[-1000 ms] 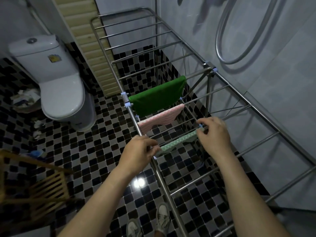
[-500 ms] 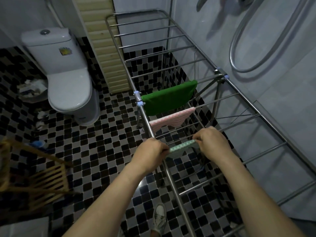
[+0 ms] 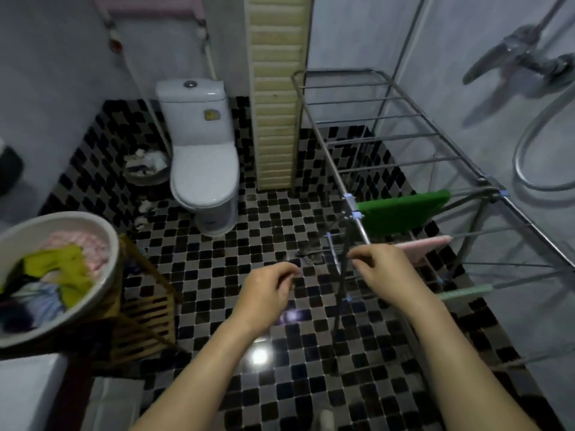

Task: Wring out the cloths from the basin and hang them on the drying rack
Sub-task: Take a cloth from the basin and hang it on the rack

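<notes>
A steel drying rack point(image 3: 401, 141) runs along the right wall. Three cloths hang on its rails: a green cloth point(image 3: 401, 213), a pink cloth point(image 3: 426, 245) and a pale green dotted cloth point(image 3: 466, 292). A white basin point(image 3: 93, 303) at the left edge holds several wet cloths, among them a yellow-green cloth point(image 3: 62, 269) and a pink one. My left hand point(image 3: 267, 287) hovers over the floor, fingers loosely curled, holding nothing. My right hand point(image 3: 382, 269) hangs beside the rack's near rail, fingers apart and empty.
A white toilet point(image 3: 202, 157) stands at the back with a waste bin point(image 3: 146, 169) beside it. The basin rests on a wooden stool point(image 3: 146, 309). A shower hose and tap point(image 3: 529, 63) hang on the right wall. The floor is wet black-and-white mosaic.
Both hands have let go of the pale green dotted cloth, which now hangs on its rail. My view has swung left, bringing the basin into sight.
</notes>
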`<control>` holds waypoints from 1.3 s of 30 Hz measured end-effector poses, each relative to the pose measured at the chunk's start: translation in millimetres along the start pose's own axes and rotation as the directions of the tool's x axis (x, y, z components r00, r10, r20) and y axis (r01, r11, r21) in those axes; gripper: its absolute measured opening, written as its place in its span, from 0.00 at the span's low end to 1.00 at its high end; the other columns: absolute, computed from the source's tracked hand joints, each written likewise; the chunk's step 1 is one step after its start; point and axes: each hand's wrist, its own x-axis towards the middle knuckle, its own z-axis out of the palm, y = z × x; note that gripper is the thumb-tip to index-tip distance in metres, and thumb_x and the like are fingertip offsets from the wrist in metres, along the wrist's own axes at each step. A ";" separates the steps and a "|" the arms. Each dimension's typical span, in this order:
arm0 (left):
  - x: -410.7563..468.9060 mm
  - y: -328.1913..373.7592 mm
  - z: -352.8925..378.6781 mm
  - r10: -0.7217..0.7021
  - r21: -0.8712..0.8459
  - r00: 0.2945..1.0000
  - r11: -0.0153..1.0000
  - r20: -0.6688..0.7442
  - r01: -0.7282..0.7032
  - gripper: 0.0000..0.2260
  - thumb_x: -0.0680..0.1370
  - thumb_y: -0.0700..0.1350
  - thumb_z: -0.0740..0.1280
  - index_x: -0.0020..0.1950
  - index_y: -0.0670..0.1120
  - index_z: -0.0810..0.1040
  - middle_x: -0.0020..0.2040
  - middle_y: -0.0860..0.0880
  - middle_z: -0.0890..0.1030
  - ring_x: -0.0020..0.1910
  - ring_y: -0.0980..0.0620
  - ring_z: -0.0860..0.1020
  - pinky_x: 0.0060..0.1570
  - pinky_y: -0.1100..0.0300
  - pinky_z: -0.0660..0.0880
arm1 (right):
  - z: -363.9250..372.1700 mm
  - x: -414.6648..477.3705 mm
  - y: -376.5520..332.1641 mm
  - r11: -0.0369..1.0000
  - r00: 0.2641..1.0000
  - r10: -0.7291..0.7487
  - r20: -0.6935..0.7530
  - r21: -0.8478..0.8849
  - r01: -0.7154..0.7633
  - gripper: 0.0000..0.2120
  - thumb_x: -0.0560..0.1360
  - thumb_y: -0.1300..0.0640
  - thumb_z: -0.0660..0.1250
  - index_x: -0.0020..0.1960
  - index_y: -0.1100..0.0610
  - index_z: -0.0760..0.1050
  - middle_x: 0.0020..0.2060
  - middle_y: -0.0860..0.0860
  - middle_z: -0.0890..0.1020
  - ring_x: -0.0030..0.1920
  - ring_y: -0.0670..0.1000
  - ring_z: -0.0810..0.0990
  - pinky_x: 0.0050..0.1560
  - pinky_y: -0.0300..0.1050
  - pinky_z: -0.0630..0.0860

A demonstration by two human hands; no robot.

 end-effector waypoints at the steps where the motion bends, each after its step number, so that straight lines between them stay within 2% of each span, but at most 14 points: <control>1: -5.2 -9.0 -12.1 -0.013 -0.014 1.000 1.000 -0.027 0.013 0.11 0.81 0.42 0.62 0.59 0.53 0.79 0.46 0.60 0.79 0.47 0.65 0.78 0.46 0.72 0.75 | 9.4 3.1 -14.3 0.999 1.000 -0.025 -0.002 0.022 0.025 0.12 0.78 0.57 0.65 0.59 0.49 0.80 0.53 0.45 0.83 0.50 0.42 0.78 0.55 0.38 0.75; 4: -21.5 -42.9 -59.1 -0.093 -0.066 0.982 0.994 -0.164 0.083 0.10 0.81 0.43 0.62 0.56 0.55 0.80 0.41 0.57 0.80 0.41 0.65 0.78 0.40 0.72 0.75 | 41.3 15.7 -74.2 0.978 0.991 -0.133 0.032 0.167 0.126 0.08 0.77 0.56 0.67 0.55 0.49 0.81 0.45 0.39 0.81 0.45 0.35 0.77 0.46 0.27 0.70; 5: -29.7 -58.6 -80.6 -0.137 -0.086 0.966 0.989 -0.219 0.120 0.10 0.81 0.44 0.62 0.55 0.56 0.79 0.40 0.57 0.81 0.40 0.65 0.78 0.38 0.72 0.74 | 57.5 20.8 -102.4 0.960 0.983 -0.173 0.056 0.234 0.156 0.08 0.77 0.56 0.67 0.53 0.48 0.81 0.43 0.38 0.81 0.44 0.35 0.78 0.43 0.26 0.70; 10: -56.8 -108.9 -154.1 -0.314 -0.222 0.849 0.945 -0.425 0.239 0.10 0.81 0.43 0.61 0.54 0.55 0.79 0.41 0.54 0.81 0.41 0.61 0.79 0.39 0.72 0.72 | 118.5 36.4 -205.1 0.857 0.956 -0.269 0.114 0.482 0.183 0.06 0.78 0.57 0.66 0.49 0.49 0.81 0.41 0.45 0.85 0.43 0.39 0.83 0.39 0.30 0.76; 13: -68.5 -139.8 -191.3 -0.436 -0.350 0.747 0.892 -0.503 0.286 0.10 0.80 0.39 0.62 0.51 0.52 0.79 0.44 0.52 0.82 0.43 0.60 0.78 0.38 0.74 0.70 | 153.8 52.0 -254.8 0.806 0.939 -0.274 0.210 0.583 0.105 0.06 0.78 0.59 0.66 0.51 0.53 0.81 0.43 0.49 0.85 0.44 0.44 0.83 0.41 0.35 0.78; 17: -76.0 -182.4 -221.5 -0.557 -0.401 0.609 0.830 -0.565 0.387 0.10 0.78 0.38 0.63 0.47 0.53 0.78 0.48 0.51 0.81 0.48 0.52 0.78 0.40 0.64 0.69 | 197.6 73.7 -303.7 0.818 0.880 -0.336 0.336 0.568 0.095 0.07 0.78 0.59 0.66 0.55 0.54 0.80 0.47 0.51 0.84 0.47 0.48 0.82 0.47 0.42 0.79; 20: -77.8 -223.1 -240.8 -0.642 -0.430 0.492 0.763 -0.588 0.483 0.09 0.79 0.39 0.63 0.54 0.48 0.80 0.53 0.48 0.81 0.51 0.49 0.78 0.44 0.60 0.69 | 237.2 98.1 -344.4 0.844 0.803 -0.400 0.443 0.519 0.134 0.09 0.78 0.57 0.66 0.57 0.51 0.77 0.48 0.47 0.82 0.47 0.46 0.81 0.47 0.40 0.78; 24: -67.6 -278.0 -261.8 -0.743 -0.448 0.368 0.644 -0.559 0.620 0.13 0.79 0.39 0.61 0.61 0.48 0.78 0.61 0.46 0.80 0.58 0.45 0.78 0.52 0.56 0.74 | 292.5 141.4 -387.9 0.880 0.693 -0.424 0.584 0.447 0.162 0.13 0.77 0.58 0.66 0.61 0.55 0.74 0.45 0.50 0.83 0.37 0.47 0.78 0.40 0.44 0.76; 28: -47.0 -323.0 -275.9 -0.840 -0.460 0.282 0.500 -0.464 0.733 0.17 0.80 0.41 0.61 0.69 0.48 0.73 0.66 0.45 0.77 0.60 0.44 0.77 0.52 0.56 0.73 | 344.7 183.6 -419.1 0.894 0.566 -0.445 0.694 0.313 0.320 0.23 0.77 0.63 0.62 0.70 0.49 0.67 0.61 0.53 0.77 0.48 0.54 0.79 0.46 0.51 0.78; 30: -38.2 -341.1 -280.0 -0.861 -0.428 0.245 0.445 -0.445 0.787 0.19 0.80 0.41 0.61 0.71 0.48 0.72 0.67 0.45 0.75 0.62 0.43 0.75 0.54 0.55 0.72 | 363.7 194.7 -432.8 0.853 0.503 -0.486 0.715 0.260 0.453 0.26 0.78 0.64 0.60 0.74 0.51 0.63 0.66 0.54 0.72 0.58 0.55 0.77 0.54 0.47 0.75; 33: -30.6 -361.0 -282.1 -0.897 -0.388 0.208 0.365 -0.389 0.847 0.22 0.79 0.40 0.62 0.73 0.49 0.67 0.64 0.42 0.76 0.59 0.41 0.76 0.50 0.54 0.72 | 387.7 205.3 -445.4 0.751 0.439 -0.567 0.697 0.217 0.624 0.29 0.76 0.65 0.62 0.75 0.58 0.59 0.70 0.58 0.69 0.68 0.59 0.71 0.64 0.40 0.65; 36: -25.3 -377.1 -282.1 -0.915 -0.340 0.171 0.302 -0.366 0.891 0.24 0.79 0.39 0.62 0.75 0.48 0.63 0.62 0.40 0.77 0.61 0.40 0.75 0.52 0.51 0.72 | 412.7 219.6 -452.7 0.686 0.425 -0.528 0.735 0.075 0.724 0.36 0.75 0.63 0.62 0.78 0.56 0.51 0.77 0.57 0.57 0.75 0.59 0.58 0.73 0.49 0.56; 37: -23.3 -381.8 -282.2 -0.917 -0.344 0.152 0.287 -0.370 0.894 0.25 0.78 0.40 0.63 0.75 0.48 0.62 0.62 0.41 0.78 0.61 0.40 0.75 0.52 0.51 0.72 | 420.9 224.7 -455.5 0.674 0.417 -0.516 0.748 0.054 0.737 0.37 0.74 0.64 0.62 0.78 0.56 0.49 0.77 0.57 0.57 0.76 0.59 0.57 0.73 0.50 0.54; 39: -20.9 -388.5 -283.6 -0.910 -0.354 0.115 0.268 -0.398 0.896 0.23 0.78 0.40 0.65 0.73 0.47 0.65 0.60 0.42 0.79 0.60 0.40 0.76 0.51 0.50 0.73 | 431.0 230.5 -463.2 0.679 0.420 -0.514 0.748 0.055 0.732 0.34 0.74 0.66 0.62 0.77 0.56 0.55 0.73 0.59 0.66 0.72 0.60 0.63 0.71 0.49 0.58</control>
